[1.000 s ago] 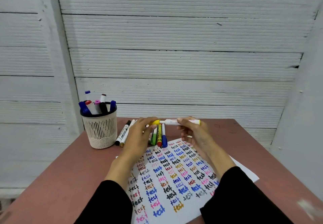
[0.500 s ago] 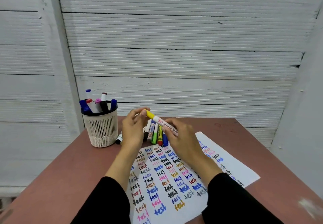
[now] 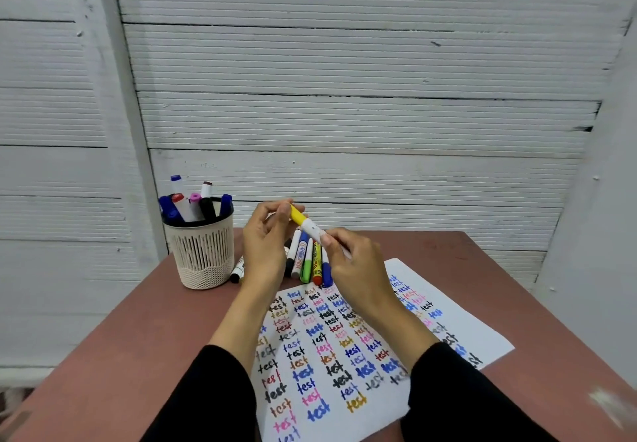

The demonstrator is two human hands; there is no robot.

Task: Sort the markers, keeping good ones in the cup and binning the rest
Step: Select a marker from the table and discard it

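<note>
A white marker with a yellow cap (image 3: 305, 225) is held tilted above the table, cap end up and to the left. My left hand (image 3: 267, 245) pinches the yellow cap with its fingertips. My right hand (image 3: 355, 267) grips the white barrel lower down. A beige slotted cup (image 3: 201, 252) at the left holds several capped markers (image 3: 193, 202). Several more markers (image 3: 310, 262) lie side by side on the table under my hands, and one black-capped marker (image 3: 238, 271) lies beside the cup.
A white sheet (image 3: 482, 334) covered with the word "test" in many colours lies on the reddish-brown table (image 3: 113, 355) in front of me. A white ribbed wall stands right behind the table. No bin is in view.
The yellow-capped marker went from level to tilted, cap end raised toward the left. Both hands rose and drew closer together; the view shifted slightly.
</note>
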